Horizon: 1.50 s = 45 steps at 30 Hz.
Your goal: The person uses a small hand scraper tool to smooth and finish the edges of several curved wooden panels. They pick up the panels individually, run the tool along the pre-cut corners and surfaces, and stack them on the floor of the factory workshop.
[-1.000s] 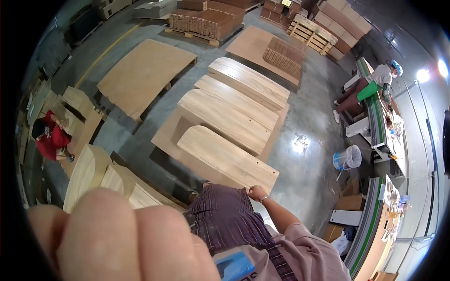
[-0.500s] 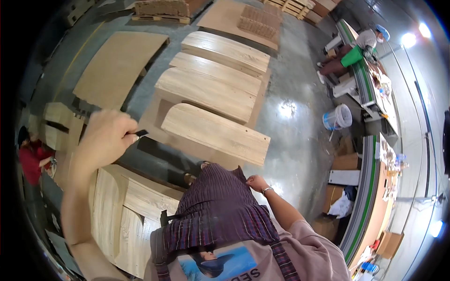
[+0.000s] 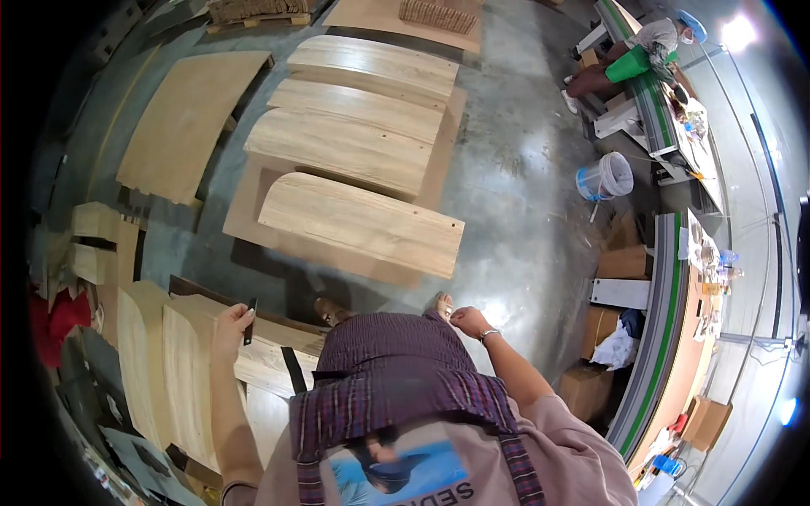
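At our left side, the left hand (image 3: 229, 323) holds a small dark blade-like tool (image 3: 251, 320) pinched between thumb and fingertips, its length hanging downward so the working end faces the pale wood sheets (image 3: 181, 371) stacked just below; we cannot tell its exact kind at this size. That hand is closed on the tool and hovers over the near edge of the stack, apart from the wood. Our right hand (image 3: 469, 321) sits at the hem of the dark striped apron (image 3: 388, 371), fingers curled loosely with nothing visible between them; it appears to rest against the cloth. Beyond our feet, a curved plywood panel (image 3: 363, 223) lies on a flat backing board on the concrete floor (image 3: 523, 194), with similar panels (image 3: 354, 126) laid out in a row behind it, presumably spread for access. Farther right, a white bucket (image 3: 607, 177) stands near a long green-edged counter (image 3: 654, 337), where another person (image 3: 641, 51) sits.
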Motion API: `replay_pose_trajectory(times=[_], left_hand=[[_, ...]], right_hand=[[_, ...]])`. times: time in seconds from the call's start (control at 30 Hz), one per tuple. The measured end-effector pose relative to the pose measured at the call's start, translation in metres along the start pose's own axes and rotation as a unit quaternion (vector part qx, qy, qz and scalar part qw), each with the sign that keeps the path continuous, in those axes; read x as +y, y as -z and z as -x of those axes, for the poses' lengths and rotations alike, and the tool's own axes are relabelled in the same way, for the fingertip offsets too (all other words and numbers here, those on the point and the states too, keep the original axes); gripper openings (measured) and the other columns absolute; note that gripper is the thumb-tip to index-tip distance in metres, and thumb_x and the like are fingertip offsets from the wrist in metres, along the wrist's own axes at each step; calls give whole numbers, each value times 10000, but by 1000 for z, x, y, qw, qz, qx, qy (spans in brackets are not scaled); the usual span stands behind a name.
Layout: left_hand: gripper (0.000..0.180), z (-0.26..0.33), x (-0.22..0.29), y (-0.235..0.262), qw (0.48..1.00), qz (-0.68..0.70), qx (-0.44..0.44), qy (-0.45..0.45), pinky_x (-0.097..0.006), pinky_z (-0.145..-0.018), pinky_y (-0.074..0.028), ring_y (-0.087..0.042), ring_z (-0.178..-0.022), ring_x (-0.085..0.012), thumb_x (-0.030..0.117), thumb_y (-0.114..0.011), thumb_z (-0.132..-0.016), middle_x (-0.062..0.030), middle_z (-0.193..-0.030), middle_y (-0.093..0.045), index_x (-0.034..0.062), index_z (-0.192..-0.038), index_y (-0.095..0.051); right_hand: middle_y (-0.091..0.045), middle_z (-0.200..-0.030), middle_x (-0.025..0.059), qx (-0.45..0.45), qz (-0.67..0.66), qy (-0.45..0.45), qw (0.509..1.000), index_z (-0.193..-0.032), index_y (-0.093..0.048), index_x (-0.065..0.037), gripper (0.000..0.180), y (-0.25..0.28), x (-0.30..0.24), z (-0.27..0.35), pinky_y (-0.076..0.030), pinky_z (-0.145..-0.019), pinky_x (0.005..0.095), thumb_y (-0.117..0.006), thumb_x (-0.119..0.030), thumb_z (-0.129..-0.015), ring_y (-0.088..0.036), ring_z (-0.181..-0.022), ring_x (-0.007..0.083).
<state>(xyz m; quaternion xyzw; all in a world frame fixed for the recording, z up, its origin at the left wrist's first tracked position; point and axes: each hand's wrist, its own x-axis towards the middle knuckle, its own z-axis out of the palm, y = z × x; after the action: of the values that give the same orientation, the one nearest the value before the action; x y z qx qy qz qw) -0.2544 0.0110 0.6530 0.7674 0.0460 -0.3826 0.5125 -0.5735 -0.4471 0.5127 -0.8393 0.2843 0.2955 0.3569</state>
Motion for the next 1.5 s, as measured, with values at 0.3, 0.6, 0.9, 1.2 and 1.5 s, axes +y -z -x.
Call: replay_pose_trajectory(times=[0.3,0.6,0.9,1.2,1.5], left_hand=[[175,-17,-79,-239,991,72,108,44,-264,-603,-429,-546,-623,-115,107,-582,-906,-28,-671,-586,22,-754,-583],[199,30,-69,-337,986,50,149,47,-264,-527,-393,-502,-553,-96,146,-585,-908,-18,-628,-578,53,-732,-580],[221,33,-94,-336,980,-30,169,98,-301,-531,-430,-553,-543,-141,115,-618,-861,-62,-619,-608,20,-665,-583],[212,-6,-77,-314,991,-76,81,78,-310,-557,-445,-578,-584,-140,139,-623,-862,-74,-634,-624,-3,-707,-595],[228,-42,-154,-188,978,-200,43,35,-349,-552,-460,-596,-558,-209,179,-638,-805,-108,-615,-622,-16,-692,-610]], right_hand=[[-701,-878,163,39,-21,-47,998,-884,-717,-47,290,96,206,-2,-530,-767,384,-615,-288,-759,-672,-836,329],[-681,-930,190,4,111,-56,992,-843,-730,-74,290,139,305,-41,-523,-818,442,-614,-315,-730,-644,-891,384],[-689,-928,198,8,-11,32,999,-932,-723,-50,306,113,214,-93,-522,-824,392,-583,-269,-772,-663,-899,351],[-663,-982,230,-25,80,24,996,-863,-703,-9,325,97,192,-74,-495,-882,436,-535,-282,-811,-620,-974,395],[-682,-896,189,-28,284,104,953,-781,-694,-14,205,38,147,-61,-550,-744,443,-546,-153,-750,-659,-854,369]])
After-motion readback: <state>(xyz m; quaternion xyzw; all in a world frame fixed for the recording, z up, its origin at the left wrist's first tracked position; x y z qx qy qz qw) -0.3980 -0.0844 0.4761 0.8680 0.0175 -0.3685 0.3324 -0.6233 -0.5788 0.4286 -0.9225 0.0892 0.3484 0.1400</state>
